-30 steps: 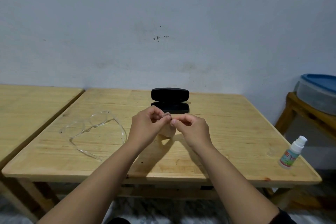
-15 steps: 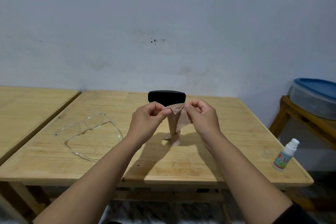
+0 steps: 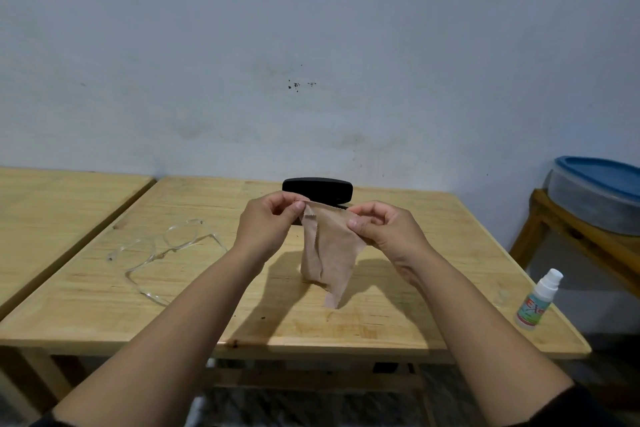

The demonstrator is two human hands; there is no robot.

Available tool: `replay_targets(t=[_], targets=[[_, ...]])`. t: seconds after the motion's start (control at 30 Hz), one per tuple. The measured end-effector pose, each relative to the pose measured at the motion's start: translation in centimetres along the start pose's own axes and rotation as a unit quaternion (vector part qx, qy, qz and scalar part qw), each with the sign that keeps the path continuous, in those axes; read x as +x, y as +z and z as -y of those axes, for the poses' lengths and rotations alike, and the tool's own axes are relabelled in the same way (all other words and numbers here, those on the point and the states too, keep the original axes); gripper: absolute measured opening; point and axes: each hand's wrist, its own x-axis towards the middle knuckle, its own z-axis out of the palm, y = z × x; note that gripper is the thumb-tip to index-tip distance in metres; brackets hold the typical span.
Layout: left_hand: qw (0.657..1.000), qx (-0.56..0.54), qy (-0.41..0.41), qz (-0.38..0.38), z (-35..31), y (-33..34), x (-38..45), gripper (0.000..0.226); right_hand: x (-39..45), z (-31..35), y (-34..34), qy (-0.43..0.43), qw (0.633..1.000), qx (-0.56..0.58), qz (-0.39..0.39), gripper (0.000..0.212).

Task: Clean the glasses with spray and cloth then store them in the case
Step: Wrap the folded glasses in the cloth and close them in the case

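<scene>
A beige cleaning cloth (image 3: 327, 253) hangs above the middle of the wooden table (image 3: 398, 319). My left hand (image 3: 268, 224) pinches its upper left corner, and my right hand (image 3: 382, 230) pinches its upper right edge. Clear-framed glasses (image 3: 166, 250) lie unfolded on the table to the left of my hands. A black glasses case (image 3: 317, 189) stands open behind the cloth, its lower half hidden by my hands. A small white spray bottle (image 3: 536, 300) stands at the table's right edge.
A second wooden table (image 3: 45, 218) adjoins on the left. On the right, a wooden stool (image 3: 581, 246) carries a grey tub with a blue lid (image 3: 595, 191). A pale wall rises just behind the table.
The folded cloth has been pulled open between my hands, which moved apart and rose a little. It now hangs spread out.
</scene>
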Motion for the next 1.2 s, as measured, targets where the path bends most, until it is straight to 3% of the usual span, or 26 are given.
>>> replay_targets(t=[0.23,0.47,0.63,0.8,1.2], targets=[[0.993,-0.096,-0.055,0.035,-0.2,0.6,0.0,0.016,0.1,1.0,-0.1,-0.017,1.0,0.004,-0.026,0.015],[0.999,0.045,-0.015,0.003,-0.9,-0.2,-0.1,0.018,-0.2,1.7,-0.9,-0.023,0.999,0.024,-0.025,0.011],[0.995,0.095,0.021,0.013,-1.7,-1.1,-0.1,0.003,-0.2,2.3,-1.9,-0.024,0.999,0.024,-0.032,0.01],[0.983,0.172,0.054,0.022,-2.3,-2.1,0.2,0.003,0.0,3.0,-3.5,-0.033,0.998,0.007,-0.046,0.01],[0.968,0.221,0.118,0.01,-2.4,-0.4,5.3,0.011,5.5,2.6,-5.1,-0.016,0.991,-0.094,-0.096,0.008]])
